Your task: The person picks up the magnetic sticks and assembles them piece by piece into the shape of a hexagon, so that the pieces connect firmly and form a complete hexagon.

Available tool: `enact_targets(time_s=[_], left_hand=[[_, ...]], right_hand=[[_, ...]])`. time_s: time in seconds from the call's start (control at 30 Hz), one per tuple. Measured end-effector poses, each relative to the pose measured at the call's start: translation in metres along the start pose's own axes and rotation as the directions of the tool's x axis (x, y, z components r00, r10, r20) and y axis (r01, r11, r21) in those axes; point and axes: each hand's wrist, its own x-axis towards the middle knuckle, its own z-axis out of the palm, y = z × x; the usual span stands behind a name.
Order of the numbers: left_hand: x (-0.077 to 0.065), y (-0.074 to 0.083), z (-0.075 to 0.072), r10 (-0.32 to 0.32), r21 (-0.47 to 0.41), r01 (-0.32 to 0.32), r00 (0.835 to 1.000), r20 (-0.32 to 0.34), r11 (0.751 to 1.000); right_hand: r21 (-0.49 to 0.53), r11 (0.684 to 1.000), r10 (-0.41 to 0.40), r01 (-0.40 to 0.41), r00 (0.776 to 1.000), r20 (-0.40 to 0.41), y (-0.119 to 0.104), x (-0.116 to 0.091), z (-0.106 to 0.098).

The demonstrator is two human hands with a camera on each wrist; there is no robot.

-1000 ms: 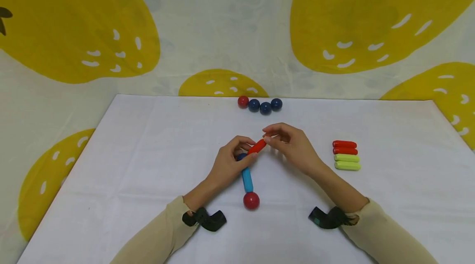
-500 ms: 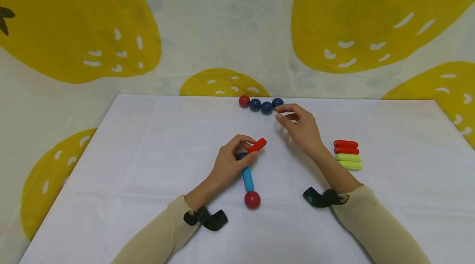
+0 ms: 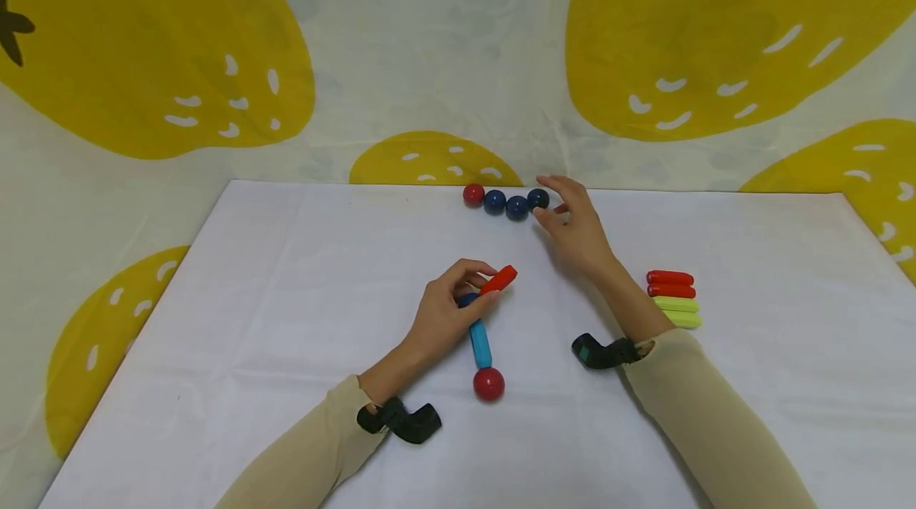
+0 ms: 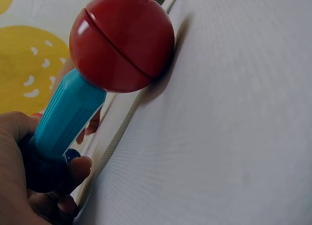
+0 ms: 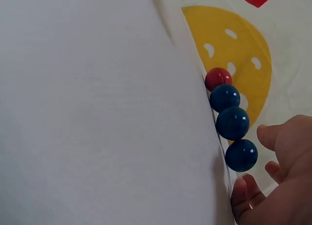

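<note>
Both hands were at work over the white tabletop (image 3: 286,294). The left hand (image 3: 447,306) curled fingers and thumb round a dark blue ball (image 3: 468,300) and the base of a red stick (image 3: 498,280), probably to steady their joint; the stick's free end pointed up and right. From that ball a turquoise stick (image 3: 481,344) ran back toward the person, ending in a red ball (image 3: 489,385). The right hand (image 3: 576,235) held nothing, thumb and fingers parted about the end blue ball (image 3: 538,200) of a far-edge row; whether a fingertip touched it, I could not tell. That row counted one loose red ball (image 3: 474,195) and three blue, perhaps lined up for easy picking. Likewise laid side by side at right were two loose red sticks (image 3: 670,277) and two yellow-green sticks (image 3: 676,305), partly behind the right forearm.
</note>
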Motion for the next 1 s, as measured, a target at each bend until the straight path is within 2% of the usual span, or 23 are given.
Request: enact_targets(time_s=[0.23,0.37,0.5,0.7,1.0], left_hand=[[0.0003,0.0005,0.0002,-0.005,-0.006,0.005,1.000,0.001,1.000],[0.0003,0.0003,0.0002,-0.006,-0.005,0.006,1.000,0.002,1.000],[0.0004,0.0000,0.0003,0.003,-0.004,-0.003,1.000,-0.001,1.000],[0.0008,-0.0009,-0.0004,0.040,0.001,-0.039,0.999,-0.005,0.999],[0.0001,-0.0033,0.0007,0.033,0.002,-0.033,0.999,-0.003,0.999]], right_hand=[[-0.069,0.997,-0.036,0.040,0.998,0.061,0.0059,0.0077,-0.0003],[-0.114,0.993,-0.013,0.022,0.997,0.080,0.0056,0.0091,0.0007],[-0.146,0.989,0.020,-0.012,0.998,0.053,0.0049,0.0094,0.0014],[-0.133,0.991,0.025,-0.027,0.999,-0.020,0.0024,0.0093,0.0021],[-0.147,0.986,0.073,-0.073,0.997,-0.006,0.0035,0.0086,0.0016]])
